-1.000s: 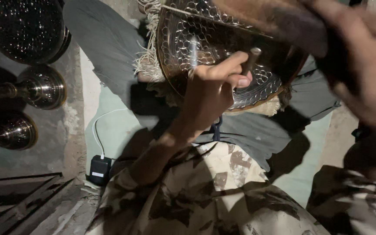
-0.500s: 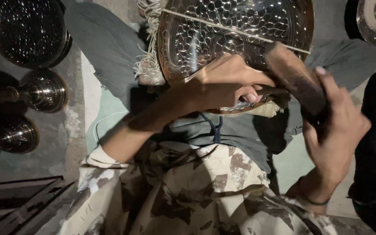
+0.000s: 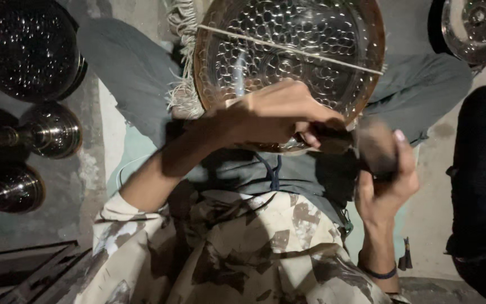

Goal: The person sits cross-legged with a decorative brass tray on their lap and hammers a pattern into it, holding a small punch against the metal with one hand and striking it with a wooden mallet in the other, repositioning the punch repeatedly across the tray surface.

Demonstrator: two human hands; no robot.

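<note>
- Left hand: our fingers are curled shut around a small dark tool we cannot make out, pressed against the lower rim of the round, dimpled brass-coloured metal bowl.
- Right hand: wrapped tight around a blurred dark wooden mallet, just beside the left hand's knuckles.
- Bowl sits tilted on our lap, over the grey trousers, with a thin pale stick across its inside.
- Polished dark metal vessels stand on the floor at left, well apart from the bowl.
</note>
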